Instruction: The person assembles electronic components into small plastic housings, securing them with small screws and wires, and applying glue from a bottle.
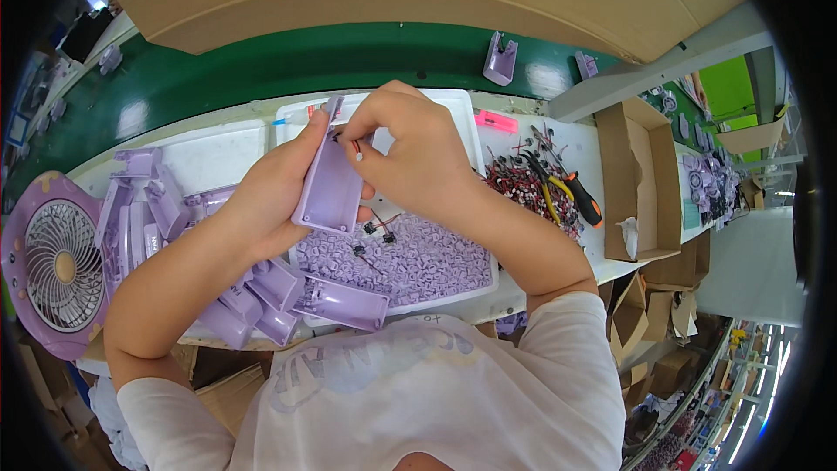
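The right fingers (373, 112) cover part of the far end of the lilac housing (330, 196), and the little wired piece (357, 155) at their tips is too small to make out, while the left fingers (314, 133) are partly lost behind that housing. Below the fingers, the tiny lilac parts (436, 262) cannot be told apart, and to their right the right forearm (523, 231) hides the wire heap's (510, 179) near edge. Beyond the fingers, the upper edge cuts off the cardboard (436, 0); far right of them, the shelving (745, 362) is blurred.
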{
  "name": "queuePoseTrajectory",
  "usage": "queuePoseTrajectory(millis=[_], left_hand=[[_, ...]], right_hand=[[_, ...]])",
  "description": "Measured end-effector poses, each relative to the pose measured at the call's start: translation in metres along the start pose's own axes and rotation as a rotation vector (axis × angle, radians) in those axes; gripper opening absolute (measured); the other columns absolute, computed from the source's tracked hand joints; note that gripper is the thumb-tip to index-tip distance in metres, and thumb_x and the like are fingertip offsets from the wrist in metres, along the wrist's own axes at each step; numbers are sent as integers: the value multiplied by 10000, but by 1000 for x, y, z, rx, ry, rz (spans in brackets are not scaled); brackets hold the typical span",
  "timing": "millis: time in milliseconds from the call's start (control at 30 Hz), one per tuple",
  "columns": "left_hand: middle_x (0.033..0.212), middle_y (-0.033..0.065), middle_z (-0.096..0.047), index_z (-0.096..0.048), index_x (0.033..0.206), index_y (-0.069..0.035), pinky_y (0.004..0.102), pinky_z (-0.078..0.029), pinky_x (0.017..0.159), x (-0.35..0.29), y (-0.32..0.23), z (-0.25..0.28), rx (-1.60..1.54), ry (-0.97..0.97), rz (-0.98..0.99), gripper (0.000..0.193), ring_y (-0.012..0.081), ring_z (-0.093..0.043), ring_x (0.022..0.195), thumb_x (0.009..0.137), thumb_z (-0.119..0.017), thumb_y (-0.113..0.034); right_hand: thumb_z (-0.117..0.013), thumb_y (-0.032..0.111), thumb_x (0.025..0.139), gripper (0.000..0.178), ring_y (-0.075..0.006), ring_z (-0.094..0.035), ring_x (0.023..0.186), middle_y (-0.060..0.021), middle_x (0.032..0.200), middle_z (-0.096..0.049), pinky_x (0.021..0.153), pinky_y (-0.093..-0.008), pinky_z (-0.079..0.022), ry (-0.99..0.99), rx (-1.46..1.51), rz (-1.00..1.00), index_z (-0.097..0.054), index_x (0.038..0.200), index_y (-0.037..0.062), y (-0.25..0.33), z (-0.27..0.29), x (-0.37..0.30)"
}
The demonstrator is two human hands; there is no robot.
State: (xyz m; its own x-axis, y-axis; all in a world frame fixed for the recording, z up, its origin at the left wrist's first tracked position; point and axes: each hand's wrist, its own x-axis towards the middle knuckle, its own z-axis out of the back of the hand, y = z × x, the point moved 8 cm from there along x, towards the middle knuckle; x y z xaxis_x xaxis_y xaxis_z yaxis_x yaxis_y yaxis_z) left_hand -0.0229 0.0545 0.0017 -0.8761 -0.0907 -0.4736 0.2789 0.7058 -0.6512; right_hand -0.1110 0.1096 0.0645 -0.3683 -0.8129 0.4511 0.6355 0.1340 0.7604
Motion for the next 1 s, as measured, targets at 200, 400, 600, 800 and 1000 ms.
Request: queuePoseTrajectory(millis=[200, 400, 600, 800, 1000], left_hand=[[893, 105, -589, -498, 1105, -28, 361, -536, 695, -1, -12, -12, 116, -76, -70, 479, 195, -611, 777, 974, -326, -455], [887, 129, -595, -501, 1097, 11, 366, -534, 688, 9, 0, 7, 170, -101, 30, 511, 208, -615, 744, 975, -327, -454], [887, 124, -598, -509, 1096, 6, 375, -545, 674, 5, -4, 3, 141, -107, 15, 510, 202, -620, 745, 971, -337, -457], [904, 115, -594, -511, 1114, -10, 384, -551, 685, -2, -13, -1, 167, -102, -51, 499, 199, -621, 768, 967, -349, -459], [909, 118, -596, -496, 1133, -22, 393, -545, 712, 9, -6, 10, 85, -166, 27, 486, 216, -625, 790, 973, -331, -450]], right_hand=[[-663, -7, 681, 147, -238, -602, 740, -109, 759, -605, 616, -334, -483, -24, -157, 118, -574, 796, 14, 7, -2, 4], [-618, -7, 709, 238, -283, -603, 796, -105, 749, -632, 657, -373, -477, 126, -229, 8, -502, 914, 24, -4, -12, 10], [-606, -18, 716, 218, -280, -601, 806, -94, 742, -618, 653, -375, -473, 103, -159, 49, -506, 905, 27, -4, -12, 11], [-616, -25, 719, 175, -258, -593, 763, -105, 793, -589, 632, -357, -474, -39, -176, 185, -524, 859, 26, 11, -9, 5], [-650, 41, 743, 181, -214, -592, 796, -86, 844, -604, 716, -327, -467, 148, -112, -24, -545, 889, 23, -20, -16, 14]])
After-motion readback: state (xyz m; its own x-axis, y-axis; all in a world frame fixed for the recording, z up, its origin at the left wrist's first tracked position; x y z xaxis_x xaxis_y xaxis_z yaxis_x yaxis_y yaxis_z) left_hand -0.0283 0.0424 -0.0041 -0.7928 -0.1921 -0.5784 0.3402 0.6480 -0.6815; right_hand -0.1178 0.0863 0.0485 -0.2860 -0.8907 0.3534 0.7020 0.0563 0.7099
